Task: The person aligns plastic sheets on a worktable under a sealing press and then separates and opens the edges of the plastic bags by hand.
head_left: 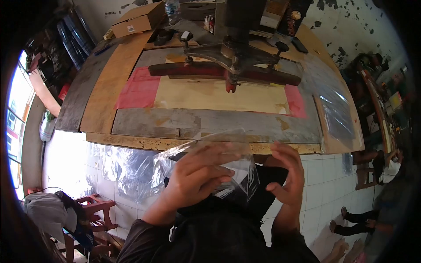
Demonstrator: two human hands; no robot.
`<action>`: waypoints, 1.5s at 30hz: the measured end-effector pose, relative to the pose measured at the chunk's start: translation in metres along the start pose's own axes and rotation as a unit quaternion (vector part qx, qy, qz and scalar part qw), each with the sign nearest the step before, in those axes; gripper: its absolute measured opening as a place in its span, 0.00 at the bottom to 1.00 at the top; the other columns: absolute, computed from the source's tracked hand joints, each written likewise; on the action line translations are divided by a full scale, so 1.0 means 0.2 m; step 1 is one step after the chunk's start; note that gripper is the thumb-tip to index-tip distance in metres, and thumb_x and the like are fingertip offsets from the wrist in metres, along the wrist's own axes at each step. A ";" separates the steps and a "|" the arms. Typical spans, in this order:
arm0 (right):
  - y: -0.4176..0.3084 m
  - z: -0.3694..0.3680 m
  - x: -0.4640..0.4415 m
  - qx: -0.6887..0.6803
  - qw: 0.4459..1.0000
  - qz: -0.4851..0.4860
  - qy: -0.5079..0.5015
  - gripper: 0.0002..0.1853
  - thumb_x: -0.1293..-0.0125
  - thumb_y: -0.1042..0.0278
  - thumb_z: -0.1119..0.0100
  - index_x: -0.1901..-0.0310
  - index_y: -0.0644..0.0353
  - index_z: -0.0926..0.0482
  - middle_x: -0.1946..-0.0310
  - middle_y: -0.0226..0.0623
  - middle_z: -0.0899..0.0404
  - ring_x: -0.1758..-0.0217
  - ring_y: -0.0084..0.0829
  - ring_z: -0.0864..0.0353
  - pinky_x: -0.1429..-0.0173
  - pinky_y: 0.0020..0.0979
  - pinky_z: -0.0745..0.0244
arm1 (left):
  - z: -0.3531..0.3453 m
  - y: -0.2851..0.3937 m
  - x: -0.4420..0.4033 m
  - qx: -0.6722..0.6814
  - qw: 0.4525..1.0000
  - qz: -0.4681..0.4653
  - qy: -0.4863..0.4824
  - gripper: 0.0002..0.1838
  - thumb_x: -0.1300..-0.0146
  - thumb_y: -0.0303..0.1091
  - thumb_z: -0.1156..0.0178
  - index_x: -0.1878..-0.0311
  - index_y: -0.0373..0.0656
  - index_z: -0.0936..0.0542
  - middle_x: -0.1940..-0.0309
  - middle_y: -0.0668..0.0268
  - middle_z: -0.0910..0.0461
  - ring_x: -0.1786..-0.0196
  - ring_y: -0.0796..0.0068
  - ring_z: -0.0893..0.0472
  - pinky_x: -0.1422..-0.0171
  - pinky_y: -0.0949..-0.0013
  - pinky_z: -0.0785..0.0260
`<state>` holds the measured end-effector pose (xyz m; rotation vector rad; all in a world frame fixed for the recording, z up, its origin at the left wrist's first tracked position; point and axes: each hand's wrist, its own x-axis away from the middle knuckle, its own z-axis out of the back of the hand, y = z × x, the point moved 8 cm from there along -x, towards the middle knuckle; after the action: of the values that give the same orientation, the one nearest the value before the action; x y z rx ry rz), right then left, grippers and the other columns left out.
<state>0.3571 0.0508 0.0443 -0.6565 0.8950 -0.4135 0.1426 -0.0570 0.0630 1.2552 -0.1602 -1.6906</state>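
Observation:
My left hand (195, 175) is closed on a clear plastic sheet (249, 184), folded or bag-like, in front of the table's near edge; I cannot tell which. The sheet's glossy edges stick out on both sides of the fingers. To its right, my right hand (290, 177) is raised with thumb and fingers apart, holding nothing. Beyond both hands stands a press with a dark red bar (197, 70) above a cream board (210, 96). Pink tape or sheet (137, 90) covers the board's left end, and more pink shows at its right end.
A stack of clear plastic (337, 114) lies on the table's right side. A cardboard box (138, 19) and a phone (299, 45) sit farther back. More plastic (129, 171) is on the floor at left, near a red chair (98, 210). Other people are at right.

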 end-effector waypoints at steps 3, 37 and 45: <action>-0.12 -0.12 -0.20 -0.054 0.996 0.057 -0.033 0.43 0.45 0.39 0.17 0.34 0.59 0.17 0.30 0.42 0.20 0.24 0.48 0.23 0.22 0.51 0.34 | -0.05 0.06 0.01 0.005 0.999 -0.025 -0.030 0.12 0.40 0.30 0.23 0.55 0.44 0.14 0.45 0.63 0.08 0.33 0.58 0.14 0.32 0.51 0.21; -0.25 -0.24 -0.22 -0.002 0.985 0.156 -0.079 0.22 0.43 0.61 0.16 0.49 0.59 0.11 0.49 0.37 0.09 0.40 0.43 0.11 0.40 0.42 0.19 | -0.01 0.10 0.06 -0.179 0.961 -0.169 0.123 0.18 0.48 0.41 0.18 0.57 0.49 0.14 0.65 0.73 0.15 0.66 0.76 0.14 0.67 0.71 0.30; -0.23 -0.23 -0.23 -0.039 0.991 0.104 -0.080 0.20 0.42 0.62 0.16 0.50 0.59 0.10 0.50 0.36 0.09 0.40 0.41 0.11 0.40 0.40 0.20 | -0.01 0.06 0.01 -0.108 0.986 -0.075 0.100 0.15 0.47 0.33 0.19 0.59 0.48 0.15 0.62 0.71 0.15 0.65 0.70 0.15 0.63 0.67 0.26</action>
<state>0.2905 0.0266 0.0812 -0.6510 0.8190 -0.1376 0.1522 -0.0638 0.0685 1.2881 0.2394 -1.6462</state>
